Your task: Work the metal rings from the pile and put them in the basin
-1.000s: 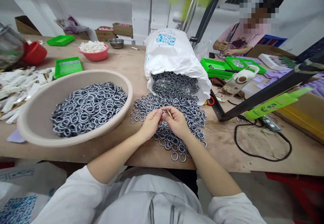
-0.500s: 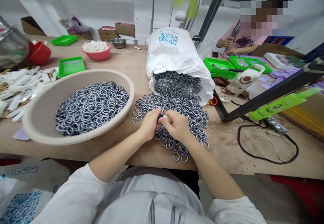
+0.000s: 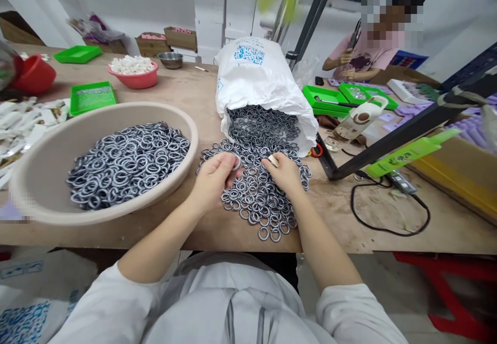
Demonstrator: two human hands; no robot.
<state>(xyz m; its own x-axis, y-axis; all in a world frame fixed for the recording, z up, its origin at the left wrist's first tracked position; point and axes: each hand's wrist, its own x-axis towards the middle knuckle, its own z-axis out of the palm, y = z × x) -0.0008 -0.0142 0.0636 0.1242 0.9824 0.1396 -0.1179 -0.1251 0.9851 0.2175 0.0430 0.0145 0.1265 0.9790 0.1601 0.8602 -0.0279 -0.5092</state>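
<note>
Over the left side of a loose heap of grey rings (image 3: 254, 199), my left hand (image 3: 215, 175) pinches one ring (image 3: 236, 163) between thumb and fingers. My right hand (image 3: 285, 174) is curled over the heap's right side; a small pale piece (image 3: 273, 160) shows at its fingers, too small to name. A gap separates the two hands. Behind them, a white sack (image 3: 260, 74) lies on its side with its mouth towards me, and rings (image 3: 264, 124) spill out of it. To the left stands a large beige basin (image 3: 192, 142) with many more rings (image 3: 132, 162) inside.
Green trays (image 3: 93, 108) and a red bowl (image 3: 151, 77) of white pieces sit at the back left. A black metal post (image 3: 373, 157), a bottle (image 3: 357, 118) and a cable (image 3: 353, 204) are on the right. Across the table is another person (image 3: 361, 59).
My hands were together around a small dark piece; now they are apart, the left moved leftward with a ring, the right slightly to the right. The view has shifted a little.
</note>
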